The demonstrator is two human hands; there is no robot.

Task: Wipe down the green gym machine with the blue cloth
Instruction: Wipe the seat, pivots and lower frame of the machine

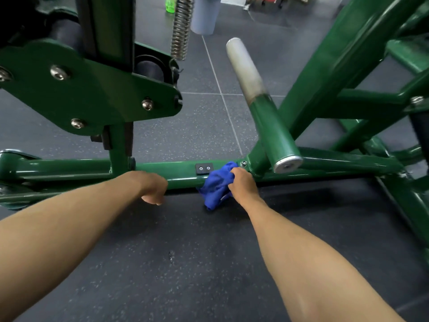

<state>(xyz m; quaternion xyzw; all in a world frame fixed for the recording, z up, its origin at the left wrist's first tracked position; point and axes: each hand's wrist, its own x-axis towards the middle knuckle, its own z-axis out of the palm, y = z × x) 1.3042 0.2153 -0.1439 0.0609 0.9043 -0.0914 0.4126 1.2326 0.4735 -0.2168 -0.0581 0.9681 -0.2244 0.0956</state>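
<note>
So the right hand (242, 182) has its fingers bunched around the blue cloth (217, 182), pressing it onto the low crossbar (181, 180) of the green gym machine (336, 66). It's right at the joint where the angled weight peg (267, 122) comes up, just beside a little black plate (204, 168) with two screws. Some cloth hangs off the bar's front toward the rubber floor (185, 263). The left hand (152, 187) sits curled against the same bar further left; honestly can't tell if it's gripping the tube.
</note>
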